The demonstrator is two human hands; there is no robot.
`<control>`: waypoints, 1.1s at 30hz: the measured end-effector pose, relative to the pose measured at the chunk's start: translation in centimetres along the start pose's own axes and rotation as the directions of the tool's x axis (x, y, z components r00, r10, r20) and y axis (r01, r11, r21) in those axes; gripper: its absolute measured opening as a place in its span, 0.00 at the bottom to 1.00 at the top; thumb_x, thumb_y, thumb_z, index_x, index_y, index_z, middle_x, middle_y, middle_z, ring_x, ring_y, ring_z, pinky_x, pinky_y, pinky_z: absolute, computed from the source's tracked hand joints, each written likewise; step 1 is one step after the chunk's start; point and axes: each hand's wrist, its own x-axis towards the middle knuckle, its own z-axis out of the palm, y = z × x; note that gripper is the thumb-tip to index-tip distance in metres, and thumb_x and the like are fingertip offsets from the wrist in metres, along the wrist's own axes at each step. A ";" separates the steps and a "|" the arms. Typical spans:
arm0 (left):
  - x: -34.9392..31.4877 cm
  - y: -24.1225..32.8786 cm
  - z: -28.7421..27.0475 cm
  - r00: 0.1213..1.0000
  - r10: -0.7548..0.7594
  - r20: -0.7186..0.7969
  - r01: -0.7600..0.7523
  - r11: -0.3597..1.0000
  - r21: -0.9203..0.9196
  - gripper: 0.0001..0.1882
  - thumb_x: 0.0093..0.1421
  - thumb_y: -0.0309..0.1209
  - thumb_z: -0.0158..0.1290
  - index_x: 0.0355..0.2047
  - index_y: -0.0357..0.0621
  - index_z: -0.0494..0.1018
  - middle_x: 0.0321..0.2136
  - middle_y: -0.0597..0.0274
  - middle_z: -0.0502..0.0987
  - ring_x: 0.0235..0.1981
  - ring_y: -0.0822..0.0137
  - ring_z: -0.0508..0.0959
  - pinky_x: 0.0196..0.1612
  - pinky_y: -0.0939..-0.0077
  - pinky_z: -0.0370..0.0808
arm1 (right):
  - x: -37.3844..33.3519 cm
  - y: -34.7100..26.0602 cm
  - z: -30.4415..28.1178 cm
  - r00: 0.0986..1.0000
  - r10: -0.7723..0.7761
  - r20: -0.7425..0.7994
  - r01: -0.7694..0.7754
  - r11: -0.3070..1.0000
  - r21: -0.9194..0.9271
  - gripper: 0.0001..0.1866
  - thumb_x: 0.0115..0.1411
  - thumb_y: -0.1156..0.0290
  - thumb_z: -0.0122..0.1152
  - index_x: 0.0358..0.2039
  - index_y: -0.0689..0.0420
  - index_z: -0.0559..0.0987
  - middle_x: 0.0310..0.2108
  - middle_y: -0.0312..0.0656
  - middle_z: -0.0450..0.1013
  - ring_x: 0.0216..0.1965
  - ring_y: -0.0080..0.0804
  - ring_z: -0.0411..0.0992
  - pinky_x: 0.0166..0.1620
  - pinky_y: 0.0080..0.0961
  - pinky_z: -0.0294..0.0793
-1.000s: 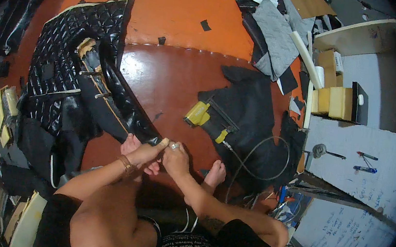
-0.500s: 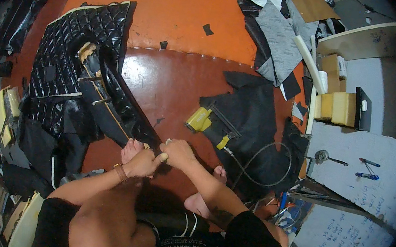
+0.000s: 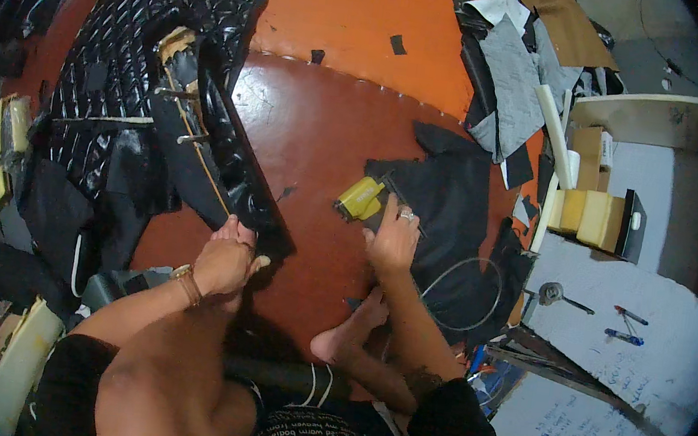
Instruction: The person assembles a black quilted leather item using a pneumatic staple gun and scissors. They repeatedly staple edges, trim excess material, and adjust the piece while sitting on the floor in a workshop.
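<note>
My left hand [image 3: 223,266] is closed on the lower end of a long, narrow piece wrapped in black vinyl [image 3: 260,208], beside my foot. A thin wooden strip [image 3: 213,186] runs along this piece, with two metal bits sticking up from it, and torn tan material [image 3: 176,43] shows at its far end. My right hand [image 3: 396,239] lies over the grip of a yellow staple gun [image 3: 362,197], its fingers curled onto the tool and partly hidden. The gun rests at the edge of a black cloth [image 3: 456,187].
Quilted black vinyl [image 3: 119,45] spreads at far left, joined to the narrow piece. An air hose [image 3: 497,291] loops over the cloth. Grey fabric scraps [image 3: 507,81] lie at far right. A white board [image 3: 584,266] carries a tape measure [image 3: 551,294], pens [image 3: 624,337] and yellow foam blocks [image 3: 594,218].
My right hand has left the black vinyl end and moved right onto the staple gun. My left hand stays at the vinyl end. The whole view has shifted slightly.
</note>
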 end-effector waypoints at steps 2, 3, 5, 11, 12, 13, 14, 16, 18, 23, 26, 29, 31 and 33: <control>0.1 -0.2 -0.4 0.996 -0.016 0.091 0.018 0.999 -0.029 0.36 0.65 0.50 0.56 0.61 0.31 0.65 0.64 0.22 0.63 0.60 0.31 0.72 0.60 0.44 0.72 | 1.2 0.7 0.0 0.983 0.014 0.181 -0.014 1.000 0.002 0.48 0.55 0.70 0.74 0.72 0.63 0.58 0.50 0.61 0.74 0.51 0.60 0.73 0.56 0.48 0.73; 0.2 -0.3 -0.8 0.992 -0.023 0.121 0.029 0.998 -0.047 0.37 0.65 0.50 0.57 0.61 0.31 0.65 0.63 0.22 0.64 0.60 0.32 0.72 0.60 0.44 0.72 | 1.6 0.5 0.2 0.966 0.012 0.258 -0.023 0.999 0.037 0.52 0.55 0.73 0.72 0.74 0.65 0.51 0.52 0.62 0.74 0.53 0.62 0.73 0.58 0.50 0.72; 0.4 -0.2 -1.4 0.989 -0.035 0.144 0.046 0.996 -0.072 0.37 0.64 0.50 0.58 0.61 0.31 0.65 0.63 0.23 0.65 0.61 0.33 0.72 0.60 0.45 0.72 | 1.9 0.0 0.0 0.959 0.058 0.279 -0.074 0.996 0.049 0.52 0.56 0.72 0.71 0.74 0.67 0.49 0.53 0.63 0.73 0.54 0.64 0.73 0.58 0.50 0.73; 0.5 -0.3 -1.0 0.996 -0.053 0.066 0.058 0.996 -0.072 0.37 0.63 0.48 0.59 0.62 0.32 0.65 0.63 0.29 0.67 0.62 0.37 0.72 0.61 0.47 0.71 | 1.1 -1.7 -4.3 0.898 -0.008 0.439 0.009 1.000 -0.001 0.44 0.56 0.65 0.71 0.71 0.59 0.62 0.52 0.62 0.76 0.57 0.61 0.73 0.58 0.49 0.73; 0.5 -0.4 -0.8 0.998 -0.045 0.046 0.049 0.996 -0.076 0.37 0.62 0.48 0.59 0.63 0.33 0.65 0.63 0.29 0.67 0.62 0.38 0.72 0.62 0.47 0.70 | 0.9 -2.2 -5.0 0.874 -0.016 0.486 0.032 0.999 -0.025 0.42 0.56 0.64 0.71 0.70 0.57 0.65 0.52 0.61 0.76 0.57 0.59 0.73 0.59 0.49 0.73; 0.4 -0.5 -0.6 0.998 -0.041 0.049 0.043 0.998 -0.051 0.38 0.62 0.48 0.60 0.63 0.33 0.65 0.63 0.30 0.67 0.62 0.39 0.72 0.62 0.48 0.70 | 0.3 -2.8 -5.7 0.864 -0.046 0.502 0.041 0.999 0.022 0.36 0.53 0.67 0.71 0.65 0.47 0.73 0.48 0.55 0.79 0.55 0.53 0.76 0.57 0.51 0.72; 0.4 -0.6 -0.4 0.998 -0.041 0.046 0.045 0.995 -0.091 0.38 0.63 0.48 0.59 0.64 0.32 0.64 0.63 0.29 0.67 0.63 0.38 0.71 0.62 0.47 0.70 | -0.2 -3.3 -6.3 0.846 -0.155 0.510 0.183 0.983 -0.004 0.36 0.52 0.68 0.71 0.64 0.45 0.74 0.46 0.53 0.80 0.54 0.52 0.76 0.56 0.51 0.72; 0.4 -0.7 -0.1 0.997 -0.042 0.061 0.048 0.994 -0.098 0.40 0.64 0.49 0.58 0.65 0.29 0.63 0.64 0.26 0.65 0.64 0.36 0.69 0.63 0.46 0.70 | -0.9 -4.2 -7.2 0.764 -0.363 0.534 0.456 0.888 -0.049 0.36 0.50 0.69 0.71 0.63 0.42 0.76 0.43 0.49 0.80 0.51 0.49 0.77 0.53 0.50 0.70; 0.3 -0.7 0.1 0.999 -0.038 0.015 0.040 0.993 -0.114 0.37 0.62 0.48 0.59 0.63 0.33 0.65 0.62 0.31 0.68 0.62 0.40 0.72 0.60 0.48 0.71 | -1.3 -5.1 -7.4 0.713 -0.534 0.453 0.610 0.792 -0.027 0.30 0.52 0.70 0.68 0.58 0.39 0.80 0.37 0.44 0.80 0.46 0.44 0.78 0.50 0.43 0.66; 0.3 -0.8 0.9 0.996 -0.058 -0.061 0.051 0.993 -0.102 0.35 0.59 0.47 0.60 0.59 0.36 0.68 0.58 0.37 0.72 0.59 0.44 0.74 0.56 0.50 0.72 | -0.6 -6.4 -6.9 0.588 -0.572 0.572 0.701 0.713 -0.007 0.25 0.51 0.72 0.66 0.52 0.43 0.83 0.33 0.44 0.81 0.44 0.42 0.80 0.49 0.43 0.66; 0.4 -1.0 1.1 0.998 -0.040 -0.054 0.035 0.995 -0.098 0.37 0.60 0.48 0.59 0.61 0.36 0.65 0.60 0.36 0.70 0.59 0.42 0.73 0.57 0.48 0.71 | -0.2 -6.8 -6.5 0.583 -0.593 0.556 0.701 0.713 0.024 0.26 0.48 0.73 0.66 0.51 0.46 0.84 0.32 0.45 0.81 0.42 0.43 0.80 0.49 0.44 0.66; 0.4 -1.1 1.3 0.998 -0.052 0.030 0.055 0.989 -0.134 0.40 0.61 0.49 0.57 0.65 0.35 0.62 0.61 0.33 0.69 0.60 0.39 0.72 0.59 0.45 0.70 | 0.1 -7.3 -6.2 0.606 -0.591 0.532 0.681 0.732 0.038 0.23 0.48 0.74 0.66 0.47 0.48 0.84 0.32 0.46 0.81 0.41 0.45 0.81 0.48 0.45 0.66; 0.3 -1.0 1.6 0.997 -0.039 -0.062 0.035 0.997 -0.069 0.36 0.58 0.46 0.58 0.61 0.35 0.67 0.59 0.41 0.73 0.59 0.45 0.74 0.58 0.49 0.71 | 0.4 -7.8 -6.1 0.613 -0.568 0.549 0.677 0.736 0.005 0.19 0.49 0.74 0.65 0.45 0.50 0.84 0.33 0.47 0.81 0.41 0.47 0.81 0.49 0.46 0.67; 0.2 -1.0 2.0 0.992 -0.039 -0.118 0.029 0.996 -0.083 0.37 0.58 0.46 0.59 0.61 0.34 0.67 0.59 0.41 0.73 0.59 0.45 0.74 0.58 0.49 0.70 | 0.7 -8.3 -5.8 0.616 -0.533 0.580 0.687 0.724 -0.064 0.16 0.51 0.74 0.64 0.42 0.52 0.84 0.34 0.47 0.81 0.41 0.48 0.82 0.50 0.48 0.68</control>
